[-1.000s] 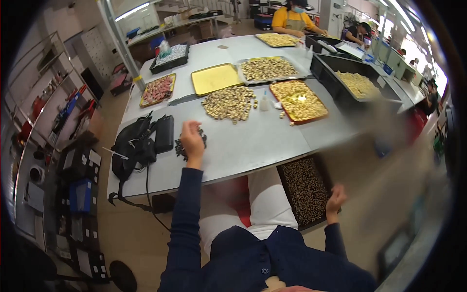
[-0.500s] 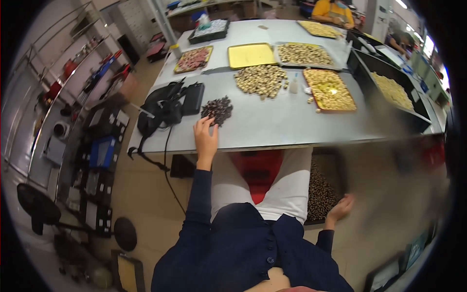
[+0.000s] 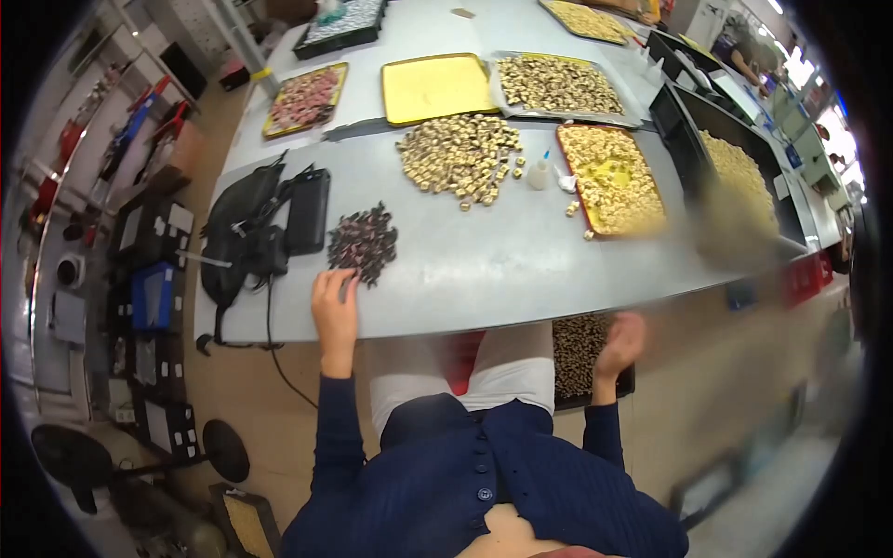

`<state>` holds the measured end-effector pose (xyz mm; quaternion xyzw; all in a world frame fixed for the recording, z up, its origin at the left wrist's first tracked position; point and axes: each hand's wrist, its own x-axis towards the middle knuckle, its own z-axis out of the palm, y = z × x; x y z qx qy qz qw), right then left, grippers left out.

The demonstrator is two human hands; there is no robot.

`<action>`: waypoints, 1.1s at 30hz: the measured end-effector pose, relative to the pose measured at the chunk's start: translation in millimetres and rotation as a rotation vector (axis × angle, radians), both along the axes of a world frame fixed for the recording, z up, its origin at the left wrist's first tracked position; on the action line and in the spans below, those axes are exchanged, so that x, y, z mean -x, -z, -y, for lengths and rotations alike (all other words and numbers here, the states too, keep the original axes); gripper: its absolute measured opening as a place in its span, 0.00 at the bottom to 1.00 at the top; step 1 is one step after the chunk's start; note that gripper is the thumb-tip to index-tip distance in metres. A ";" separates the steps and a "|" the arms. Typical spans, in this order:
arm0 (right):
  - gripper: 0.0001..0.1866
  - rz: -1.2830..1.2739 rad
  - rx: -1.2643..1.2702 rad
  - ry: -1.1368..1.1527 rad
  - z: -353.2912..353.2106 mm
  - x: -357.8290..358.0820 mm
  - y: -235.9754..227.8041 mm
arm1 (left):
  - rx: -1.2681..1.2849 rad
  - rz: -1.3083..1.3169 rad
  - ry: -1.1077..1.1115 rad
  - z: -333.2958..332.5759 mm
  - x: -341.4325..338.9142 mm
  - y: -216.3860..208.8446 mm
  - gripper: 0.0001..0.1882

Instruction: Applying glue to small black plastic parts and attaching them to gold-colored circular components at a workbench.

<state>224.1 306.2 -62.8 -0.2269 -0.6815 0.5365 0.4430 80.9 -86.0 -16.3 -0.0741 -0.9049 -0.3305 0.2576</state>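
My left hand is at the near edge of a loose pile of small dark pieces on the table. Its thumb and fingertips are drawn together there; whatever may be between them is too small to make out. My right hand is just off the table's front edge, above a dark bin full of small brownish pieces. That hand is smeared by motion, and I cannot see anything in it. A heap of small gold-coloured pieces lies farther back, near the middle of the table.
A black bag with straps and a cable lies left of the dark pile. Behind the gold heap stand an empty yellow tray and filled trays. A small bottle stands beside a red-rimmed tray. Black crates line the right.
My right hand has risen from beside the floor bin toward the table edge. My left hand stays at the dark pile, its fingertips closer together. The whole view has shifted.
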 end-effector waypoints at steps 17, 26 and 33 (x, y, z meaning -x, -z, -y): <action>0.26 0.306 -0.461 -0.383 6.0 220.9 -49.4 | 0.072 0.182 -0.022 -2.1 4.8 -9.9 0.09; 0.18 0.304 -0.430 -0.502 2.0 238.1 -54.0 | -0.074 0.222 -0.097 -9.4 -4.0 -10.6 0.07; 0.20 -0.009 0.535 -0.890 36.8 215.5 -72.0 | -0.976 0.466 0.208 -55.6 -5.8 -14.4 0.10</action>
